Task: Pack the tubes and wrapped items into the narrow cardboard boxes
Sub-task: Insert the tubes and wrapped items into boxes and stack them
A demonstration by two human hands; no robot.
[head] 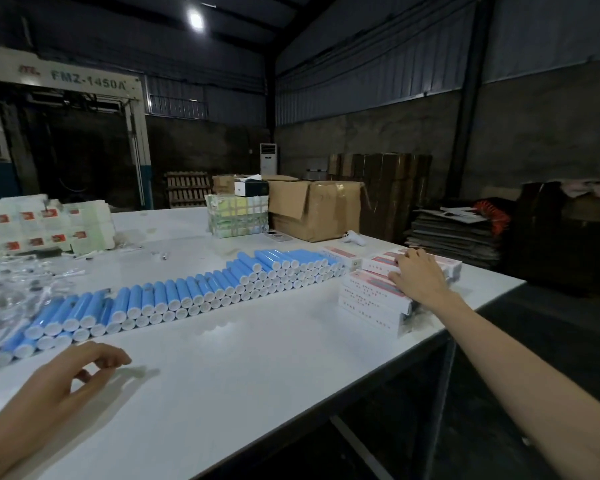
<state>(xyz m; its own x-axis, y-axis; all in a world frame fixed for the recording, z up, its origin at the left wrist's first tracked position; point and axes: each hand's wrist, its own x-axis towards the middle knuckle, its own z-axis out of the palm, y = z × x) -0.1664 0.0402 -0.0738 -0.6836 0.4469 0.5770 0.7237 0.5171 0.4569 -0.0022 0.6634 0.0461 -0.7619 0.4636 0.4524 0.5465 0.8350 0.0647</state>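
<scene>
A long row of blue tubes (187,296) with white caps lies stacked across the white table (257,358), running from near left to far right. At the right end stands a stack of narrow white and red boxes (371,303). My right hand (418,277) reaches out and rests flat on top of that stack, fingers spread on the top box. My left hand (80,372) hovers low over the bare table near the front left, fingers loosely curled, holding nothing. Clear plastic wrapped items (7,292) are heaped at the far left.
A large open brown carton (312,209) and a wrapped bundle (238,216) stand at the back of the table. White packs (49,226) are stacked at the back left. The table's right edge (465,317) drops to a dark floor; flattened cardboard (454,233) lies beyond.
</scene>
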